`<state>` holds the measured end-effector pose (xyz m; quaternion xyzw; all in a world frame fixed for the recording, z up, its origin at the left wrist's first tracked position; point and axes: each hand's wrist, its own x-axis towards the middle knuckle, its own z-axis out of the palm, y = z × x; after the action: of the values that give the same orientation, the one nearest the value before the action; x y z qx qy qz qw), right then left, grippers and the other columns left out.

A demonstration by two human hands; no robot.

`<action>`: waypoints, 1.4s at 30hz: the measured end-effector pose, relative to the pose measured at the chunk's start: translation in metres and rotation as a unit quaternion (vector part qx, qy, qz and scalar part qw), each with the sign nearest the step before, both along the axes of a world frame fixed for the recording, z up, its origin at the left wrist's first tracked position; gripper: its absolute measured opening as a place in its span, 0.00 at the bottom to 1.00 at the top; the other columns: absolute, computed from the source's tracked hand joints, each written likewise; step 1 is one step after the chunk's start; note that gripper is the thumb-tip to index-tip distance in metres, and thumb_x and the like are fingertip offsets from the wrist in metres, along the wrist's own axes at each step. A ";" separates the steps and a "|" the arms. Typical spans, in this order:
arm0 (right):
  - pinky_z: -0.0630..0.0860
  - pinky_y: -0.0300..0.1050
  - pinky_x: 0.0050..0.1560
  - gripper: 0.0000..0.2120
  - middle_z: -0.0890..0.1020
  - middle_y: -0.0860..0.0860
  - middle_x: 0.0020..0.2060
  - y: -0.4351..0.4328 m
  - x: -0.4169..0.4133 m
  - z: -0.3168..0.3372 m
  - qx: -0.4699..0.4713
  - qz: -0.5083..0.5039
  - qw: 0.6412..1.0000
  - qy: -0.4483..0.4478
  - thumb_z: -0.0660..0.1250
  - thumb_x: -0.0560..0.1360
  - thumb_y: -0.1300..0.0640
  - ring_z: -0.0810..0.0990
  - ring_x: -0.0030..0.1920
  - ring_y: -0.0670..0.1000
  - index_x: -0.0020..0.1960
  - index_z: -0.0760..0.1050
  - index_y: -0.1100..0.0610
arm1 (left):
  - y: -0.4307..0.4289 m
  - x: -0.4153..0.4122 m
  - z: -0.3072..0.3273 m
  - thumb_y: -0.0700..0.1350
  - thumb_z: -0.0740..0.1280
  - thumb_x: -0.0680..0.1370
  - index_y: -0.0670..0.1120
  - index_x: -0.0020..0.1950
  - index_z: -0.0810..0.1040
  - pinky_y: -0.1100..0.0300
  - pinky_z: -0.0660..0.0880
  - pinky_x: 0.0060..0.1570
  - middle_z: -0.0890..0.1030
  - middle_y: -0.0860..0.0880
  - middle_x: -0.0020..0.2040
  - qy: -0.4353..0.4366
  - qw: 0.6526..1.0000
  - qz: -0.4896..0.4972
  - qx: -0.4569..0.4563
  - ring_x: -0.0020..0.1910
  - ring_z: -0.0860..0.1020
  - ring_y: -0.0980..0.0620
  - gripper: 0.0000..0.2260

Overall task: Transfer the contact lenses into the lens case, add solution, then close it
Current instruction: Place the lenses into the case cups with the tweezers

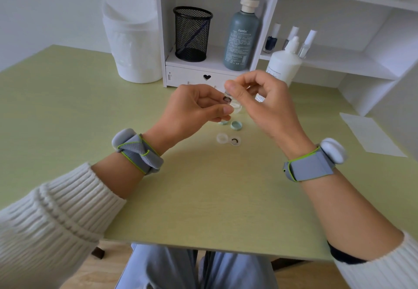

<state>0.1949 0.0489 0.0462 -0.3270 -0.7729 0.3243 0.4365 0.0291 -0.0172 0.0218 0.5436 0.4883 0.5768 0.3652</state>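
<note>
- Two forearms in white ribbed knit sleeves [45, 216] reach in from the near edge, each wrist wearing a grey fabric wristband with lime-green edging [138, 153].
- On the pale green surface [203, 198], between the wrists, lies the clear two-well lens case [222, 138], open. Its right well holds a dark-ringed contact lens [235, 141].
- Just beyond the case lie two round mint-green caps [236, 125], near each other, the left one partly hidden under the left hand.
- Above the caps, the left hand [196, 105] holds a small clear plastic container [236, 107] between thumb and curled fingers. A second dark lens [226, 99] shows inside it.
- The right hand [262, 98], fingers curled, pinches the upper edge of that container with thumb and forefinger. What else is between those fingertips cannot be told.
- A white sheet of paper [371, 133] lies flat to the right.
- Behind the right hand stands a white solution bottle with a nozzle tip [283, 64].
- Farther back, a white shelf unit [328, 1] holds a black mesh pen cup [192, 33], a grey-blue bottle [243, 37] and small nail-polish bottles [271, 39].
- A white swing-lid bin [131, 35] stands left of the shelf unit.
</note>
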 end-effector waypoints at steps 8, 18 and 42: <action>0.72 0.37 0.42 0.08 0.84 0.47 0.50 -0.001 0.002 0.003 -0.004 0.039 0.999 -0.013 0.70 0.77 0.52 0.80 0.46 0.45 0.55 0.84 0.49 | 0.000 0.000 -0.001 0.37 0.76 0.73 0.42 0.46 0.82 0.60 0.82 0.42 0.87 0.40 0.43 -0.004 1.000 -0.002 -0.003 0.42 0.87 0.44 0.05; 0.78 0.44 0.51 0.07 0.83 0.47 0.49 -0.005 0.001 0.006 0.039 0.013 0.999 -0.018 0.70 0.76 0.54 0.81 0.45 0.48 0.52 0.84 0.51 | 0.001 0.000 -0.003 0.38 0.76 0.73 0.44 0.46 0.83 0.54 0.84 0.47 0.87 0.42 0.43 0.007 1.000 -0.003 -0.009 0.43 0.87 0.45 0.05; 0.77 0.41 0.49 0.08 0.82 0.47 0.42 -0.005 0.003 0.007 0.053 0.004 0.998 -0.017 0.73 0.76 0.49 0.78 0.41 0.46 0.52 0.83 0.51 | 0.002 -0.001 -0.004 0.38 0.77 0.72 0.38 0.49 0.82 0.52 0.84 0.48 0.87 0.40 0.44 0.012 1.000 0.011 -0.011 0.44 0.87 0.43 0.08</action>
<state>0.1976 0.0435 0.0528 -0.3056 -0.7977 0.2788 0.4388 0.0282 -0.0148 0.0182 0.5409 0.5047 0.5689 0.3592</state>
